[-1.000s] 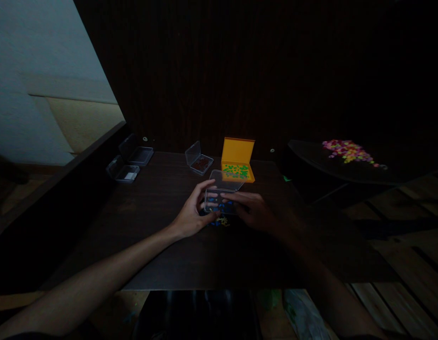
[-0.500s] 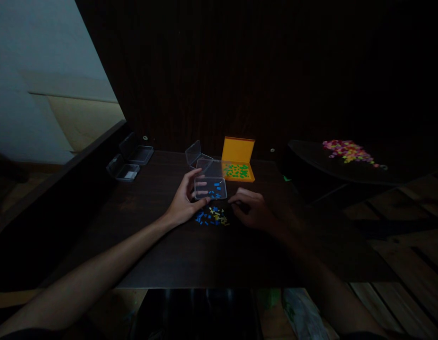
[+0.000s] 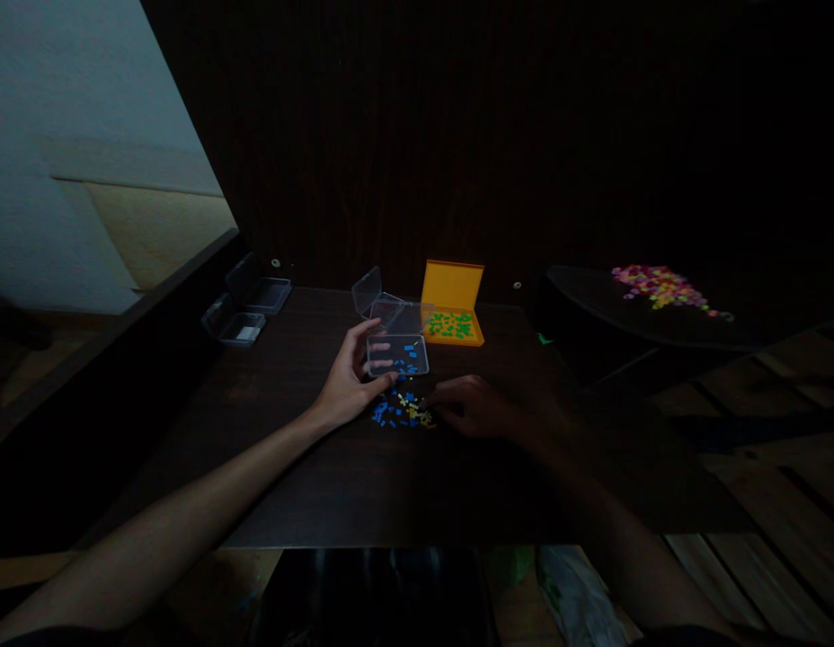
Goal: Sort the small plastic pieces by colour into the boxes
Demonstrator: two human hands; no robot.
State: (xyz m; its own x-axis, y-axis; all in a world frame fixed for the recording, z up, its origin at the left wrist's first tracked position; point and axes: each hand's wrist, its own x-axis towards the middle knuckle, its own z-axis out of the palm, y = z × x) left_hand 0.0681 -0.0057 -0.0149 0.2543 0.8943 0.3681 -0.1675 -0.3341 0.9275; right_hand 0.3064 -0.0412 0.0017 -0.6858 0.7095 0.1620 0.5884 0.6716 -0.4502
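My left hand (image 3: 355, 376) grips a clear plastic box (image 3: 427, 358), its fingers under the base and its thumb at the near edge. The box's lid stands open, and several small blue pieces (image 3: 408, 367) lie inside. In front of it on the dark table sits a loose pile of tiny blue pieces (image 3: 383, 413) and yellow pieces (image 3: 415, 410). My right hand (image 3: 467, 404) is at the right side of this pile, fingers bent and drawn together at the yellow pieces. Whether anything is between its fingertips is too small and dark to tell.
Behind stands an open orange box (image 3: 453, 286) with green pieces (image 3: 450, 324). Another open clear box (image 3: 368, 292) is beside it. Two clear cases (image 3: 243, 329) stand at the left wall. Colourful beads (image 3: 666, 288) lie on a dark surface at right.
My right hand has moved down and left from beside the clear box to the pile, its fingers reaching the yellow pieces. My left hand still holds the box, almost unmoved.
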